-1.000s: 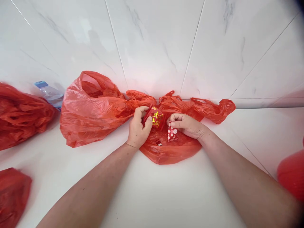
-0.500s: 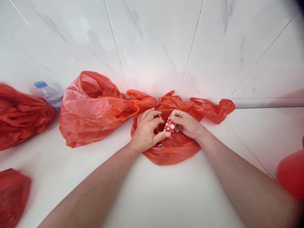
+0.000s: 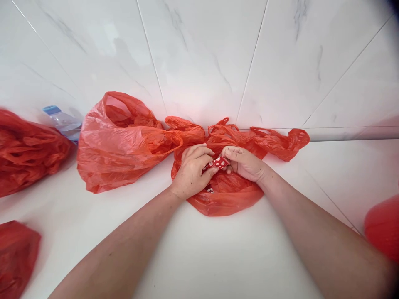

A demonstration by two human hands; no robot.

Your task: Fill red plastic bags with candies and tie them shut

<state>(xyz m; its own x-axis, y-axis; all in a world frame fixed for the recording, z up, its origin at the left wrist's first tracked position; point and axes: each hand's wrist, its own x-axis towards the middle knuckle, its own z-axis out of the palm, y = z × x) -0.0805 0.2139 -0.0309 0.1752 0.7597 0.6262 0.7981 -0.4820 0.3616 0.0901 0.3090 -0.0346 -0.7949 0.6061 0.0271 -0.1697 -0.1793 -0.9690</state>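
Note:
A small red packet with white dots [image 3: 216, 162] is pinched between both hands above a flat red plastic bag [image 3: 229, 195] on the white surface. My left hand [image 3: 191, 172] grips the packet's left end with thumb and fingers curled. My right hand [image 3: 245, 163] holds its right end, fingers closed over it. The packet lies nearly edge-on, tilted. A red and gold item seen earlier is hidden under my left hand. A puffed red bag [image 3: 120, 139] with an open mouth lies just left of my hands.
A crumpled red bag [image 3: 28, 151] sits at the far left with a clear water bottle [image 3: 64, 122] behind it. Another red bag [image 3: 15, 255] lies bottom left, a red shape [image 3: 382, 226] at the right edge. The white marble wall [image 3: 202, 58] rises right behind the bags.
My left hand moved right from the red and gold item and took hold of the dotted packet. The packet turned from hanging upright to lying nearly flat between both hands.

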